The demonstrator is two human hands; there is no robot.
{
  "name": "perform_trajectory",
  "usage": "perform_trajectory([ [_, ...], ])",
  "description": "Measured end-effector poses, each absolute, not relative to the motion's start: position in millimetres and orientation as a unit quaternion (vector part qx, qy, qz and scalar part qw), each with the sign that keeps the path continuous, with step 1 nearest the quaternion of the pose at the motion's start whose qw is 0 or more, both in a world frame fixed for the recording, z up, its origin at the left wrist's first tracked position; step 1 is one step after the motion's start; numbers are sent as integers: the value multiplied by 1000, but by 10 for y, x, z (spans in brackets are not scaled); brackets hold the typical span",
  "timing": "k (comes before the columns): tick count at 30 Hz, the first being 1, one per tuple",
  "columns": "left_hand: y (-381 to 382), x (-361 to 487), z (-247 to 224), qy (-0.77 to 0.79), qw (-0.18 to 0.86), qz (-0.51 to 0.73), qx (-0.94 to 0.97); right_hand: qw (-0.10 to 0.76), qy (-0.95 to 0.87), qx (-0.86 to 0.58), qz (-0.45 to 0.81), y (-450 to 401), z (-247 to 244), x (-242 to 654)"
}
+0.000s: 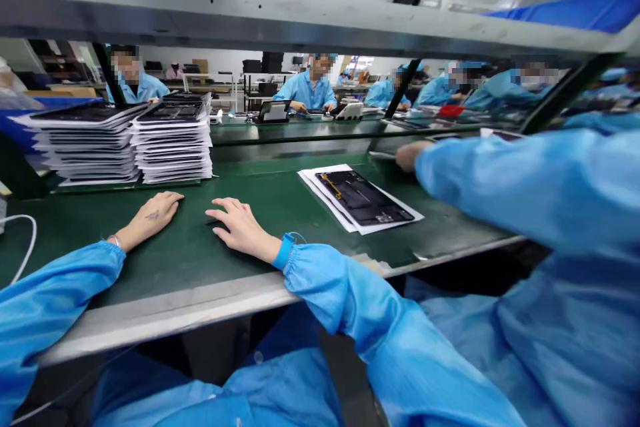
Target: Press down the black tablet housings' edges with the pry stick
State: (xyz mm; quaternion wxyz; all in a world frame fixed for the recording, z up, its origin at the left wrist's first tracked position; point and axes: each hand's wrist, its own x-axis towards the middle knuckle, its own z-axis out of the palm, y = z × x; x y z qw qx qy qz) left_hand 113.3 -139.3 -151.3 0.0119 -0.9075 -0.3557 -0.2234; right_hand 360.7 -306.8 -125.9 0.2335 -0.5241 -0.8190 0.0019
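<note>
Black tablet panel [363,197] lies flat on white sheets [314,177] on the green bench mat [270,193], long axis running far-left to near-right, near the right hand [243,230]. Both hands are open, palms down, clenching nothing: left hand [147,220] rests on the mat, right fingers [230,210] sit over a small dark item [216,221], too hidden to identify. Paper-interleaved panel stacks [173,147] stand far left; a co-worker's blue sleeve [550,193] crosses in from the right, beyond the panel.

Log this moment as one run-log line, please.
left hand: on green bench mat | right hand: on mat | nearest: black tablet panel on white sheets
</note>
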Motion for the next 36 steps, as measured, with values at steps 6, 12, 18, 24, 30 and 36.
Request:
perform_trajectory([
  [6,-1667,1311,-1539,-309,-12,-230,-923,178,-868,-464,6,-3469,-1274,3545],
  [12,-2249,1433,-1640,-256,12,-201,-946,81,-935,-344,-37,-3791,-1278,3508],
  [18,-2619,1555,-1557,-283,-38,-125,-950,104,-942,-308,-77,-3688,-1536,3628],
  [24,-2739,1507,-1505,-355,-264,-249,-861,78,-927,-336,144,-3712,-1532,3592],
  [30,-2298,863,-1086,-512,-296,-369,-717,125,-732,-504,441,-3695,-1008,3218],
  [36,-962,-302,-467,-673,-263,-498,-480,249,-653,-528,482,-2634,-295,2508],
])
